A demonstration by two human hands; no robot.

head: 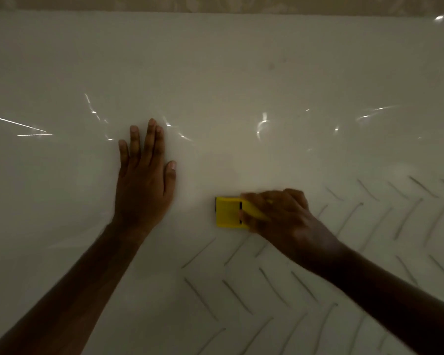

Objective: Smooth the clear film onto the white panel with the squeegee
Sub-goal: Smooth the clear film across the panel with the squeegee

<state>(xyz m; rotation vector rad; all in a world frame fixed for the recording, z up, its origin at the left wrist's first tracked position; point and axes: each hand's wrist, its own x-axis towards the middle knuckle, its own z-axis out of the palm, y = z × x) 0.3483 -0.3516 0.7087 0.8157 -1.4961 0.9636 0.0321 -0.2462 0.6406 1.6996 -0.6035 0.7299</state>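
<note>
A large white panel (pixel 215 60) fills most of the view, covered by clear film (pixel 264 124) that shows bright creases and ripples across the middle. My left hand (pixel 144 180) lies flat on the film, palm down, fingers spread and pointing away from me. To its right, my right hand (pixel 280 213) grips a yellow squeegee (pixel 228 212) whose flat body rests on the film, its left edge pointing toward my left hand. My fingers hide the squeegee's right part, and the hand is slightly blurred.
Grey chevron marks (pixel 267 290) run across the near right part of the surface under my right arm. A beige strip (pixel 215 3) borders the panel's far edge. The lighting is dim.
</note>
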